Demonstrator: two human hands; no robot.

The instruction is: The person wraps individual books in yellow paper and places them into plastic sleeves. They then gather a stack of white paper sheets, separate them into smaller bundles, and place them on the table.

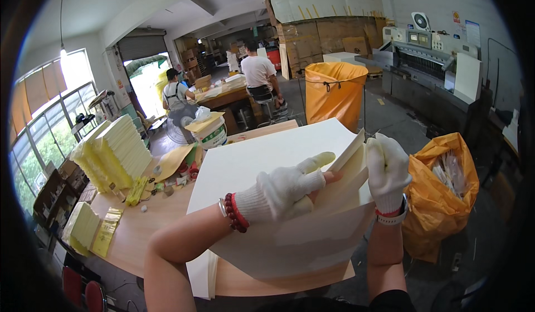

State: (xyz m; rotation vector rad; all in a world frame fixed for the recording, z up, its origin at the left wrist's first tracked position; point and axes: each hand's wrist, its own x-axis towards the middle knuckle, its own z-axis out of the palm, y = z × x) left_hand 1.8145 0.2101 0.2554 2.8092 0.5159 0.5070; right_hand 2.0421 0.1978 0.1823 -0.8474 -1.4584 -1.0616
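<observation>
Large white paper sheets (pixel 267 144) lie on the wooden table in front of me, their near right part bent upward in layers. My right hand (pixel 387 170), in a white knit glove, is closed on the raised right edge of the sheets. My left hand (pixel 290 188), gloved too but with a bare fingertip showing, reaches across with its fingers apart. That bare fingertip touches the raised layers. A curled sheet (pixel 301 239) hangs below my left hand. Parts of the left fingers are hidden by the glove and paper.
On the table's left (pixel 134 239) stand tall stacks of yellow-edged pads (pixel 120 153), with scissors, tape and small items nearby. A white bucket (pixel 209 131) sits behind. Orange bags (pixel 440 200) stand to the right. Two people (pixel 259 72) sit at a far table; a large machine (pixel 423 61) lines the right wall.
</observation>
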